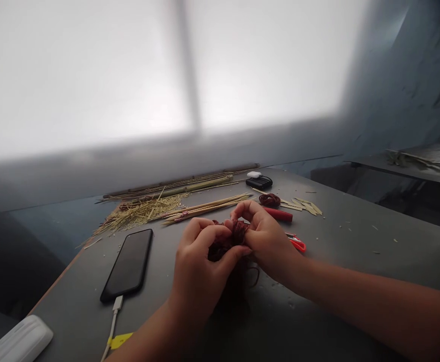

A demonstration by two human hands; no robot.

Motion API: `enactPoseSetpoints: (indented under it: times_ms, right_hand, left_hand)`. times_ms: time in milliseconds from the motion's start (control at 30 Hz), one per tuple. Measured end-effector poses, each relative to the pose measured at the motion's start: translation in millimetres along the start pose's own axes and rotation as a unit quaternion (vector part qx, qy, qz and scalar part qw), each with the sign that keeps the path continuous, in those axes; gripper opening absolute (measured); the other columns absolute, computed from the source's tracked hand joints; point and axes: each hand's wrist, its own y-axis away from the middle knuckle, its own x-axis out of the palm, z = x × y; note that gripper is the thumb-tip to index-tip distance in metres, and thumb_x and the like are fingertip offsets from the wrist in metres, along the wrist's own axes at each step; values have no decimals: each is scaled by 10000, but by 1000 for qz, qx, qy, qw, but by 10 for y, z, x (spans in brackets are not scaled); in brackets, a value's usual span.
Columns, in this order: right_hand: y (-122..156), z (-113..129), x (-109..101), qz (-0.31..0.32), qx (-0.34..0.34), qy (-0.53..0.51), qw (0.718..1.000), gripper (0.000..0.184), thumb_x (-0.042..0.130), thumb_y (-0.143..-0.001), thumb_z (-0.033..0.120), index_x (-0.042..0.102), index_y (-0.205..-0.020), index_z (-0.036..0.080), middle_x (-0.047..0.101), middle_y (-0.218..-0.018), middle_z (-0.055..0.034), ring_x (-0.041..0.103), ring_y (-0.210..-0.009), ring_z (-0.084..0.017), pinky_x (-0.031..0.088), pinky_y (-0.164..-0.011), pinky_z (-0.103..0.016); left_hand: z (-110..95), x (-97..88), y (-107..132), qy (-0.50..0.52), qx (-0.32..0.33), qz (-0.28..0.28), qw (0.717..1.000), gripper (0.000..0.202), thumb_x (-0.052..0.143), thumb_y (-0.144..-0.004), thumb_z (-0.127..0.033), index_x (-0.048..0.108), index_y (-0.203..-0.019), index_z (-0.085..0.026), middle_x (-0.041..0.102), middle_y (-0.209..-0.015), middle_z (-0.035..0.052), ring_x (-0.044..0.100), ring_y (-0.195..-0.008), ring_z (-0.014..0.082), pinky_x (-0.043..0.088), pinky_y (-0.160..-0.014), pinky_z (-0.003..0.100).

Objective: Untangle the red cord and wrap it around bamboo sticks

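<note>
Both hands meet over the middle of the grey table (336, 251). My left hand (199, 266) and my right hand (261, 234) are closed in pinches on a tangle of dark red thread (235, 236) held between them. A loose loop of the same thread hangs down under my right wrist. The fingertips of both hands press into the top of the bundle.
A black phone (129, 264) lies left of my hands, its white cable plugged in. Behind are bamboo sticks (205, 206), a heap of straw (140, 211), a red-handled tool (280, 215), red snips (298, 244), a thread coil (269, 200) and a black device (259, 181). A white case (16, 342) sits front left.
</note>
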Motion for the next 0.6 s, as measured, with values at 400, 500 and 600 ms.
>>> enactPoseSetpoints:
  times_ms: [400, 500, 600]
  right_hand:
    - [96, -46, 57, -58, 39, -12, 997, 323, 765, -685, 193, 523, -896, 228, 579, -795, 38, 564, -745, -133, 472, -697, -270]
    - [105, -68, 41, -63, 63, -6, 996, 278, 730, -708, 186, 537, -905, 227, 595, -810, 26, 573, -766, -142, 469, -720, -279]
    - [65, -65, 14, -56, 61, -3, 997, 275, 696, -716, 154, 552, -940, 222, 619, -842, 19, 601, -809, -147, 475, -747, -278]
  left_hand:
    - [35, 85, 23, -221, 133, -82, 963, 123, 729, -776, -244, 703, -887, -199, 566, -1053, 103, 549, -948, 276, 493, -850, 476]
    - [60, 91, 22, -210, 142, -67, 965, 56, 700, -815, -211, 737, -856, -205, 579, -1103, 112, 532, -1022, 288, 479, -887, 473]
    - [102, 96, -8, -139, 72, -25, 987, 98, 665, -827, -189, 758, -820, -219, 594, -1184, 108, 517, -1093, 290, 449, -956, 486]
